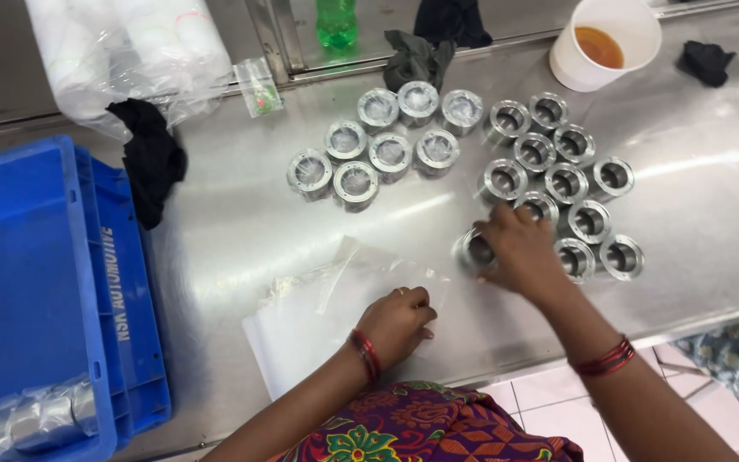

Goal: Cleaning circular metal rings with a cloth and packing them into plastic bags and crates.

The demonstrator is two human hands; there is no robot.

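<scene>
Right hand [519, 248] grabs a metal ring [475, 250]; left hand [399, 321] is curled shut on clear bags [318, 312].
Tip: hold ring w/ a firm grip & press bags flat near the table's [233, 231] front edge.

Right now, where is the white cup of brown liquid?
In the head view, the white cup stands at the far right edge of the steel table, just beyond the cluster of open metal rings, with a black cloth to its right.

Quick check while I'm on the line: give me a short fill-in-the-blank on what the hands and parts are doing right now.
1. The right hand grips a metal ring on the steel ____.
2. The left hand rests on a stack of clear plastic ____.
3. The crate at the left is ____ in colour.

Missing words: table; bags; blue
</scene>
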